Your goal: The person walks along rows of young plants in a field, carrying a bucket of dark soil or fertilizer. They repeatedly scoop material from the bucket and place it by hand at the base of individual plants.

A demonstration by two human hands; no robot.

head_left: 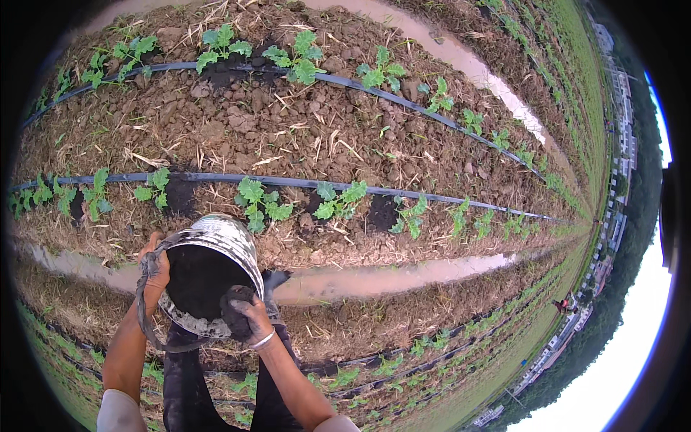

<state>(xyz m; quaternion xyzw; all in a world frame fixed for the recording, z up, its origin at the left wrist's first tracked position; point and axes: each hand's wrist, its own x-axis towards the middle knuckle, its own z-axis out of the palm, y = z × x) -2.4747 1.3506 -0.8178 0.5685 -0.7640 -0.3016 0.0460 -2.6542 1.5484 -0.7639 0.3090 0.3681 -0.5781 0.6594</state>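
A white plastic bucket [243, 240], smeared with dirt, is tilted towards me in front of my legs. Dark, fine soil-like material [202, 281] fills much of it. My left hand [155, 264] grips the bucket's left rim together with a grey cloth strap [141, 302] that hangs down beside it. At the right rim, my right hand [251, 316], with a pale band at the wrist, is closed around a dark clump [236, 310] of like material. Beyond the bucket, leafy green seedlings [262, 204] grow along a black drip hose [280, 181], with dark patches [382, 212] on the soil between some of them.
A second drip hose [367, 89] with seedlings runs farther out across the cloddy, straw-strewn bed. A furrow of muddy water [378, 278] passes by my feet, another [475, 65] lies beyond the bed. More planted rows are behind my legs. A distant person [564, 306] is in the field.
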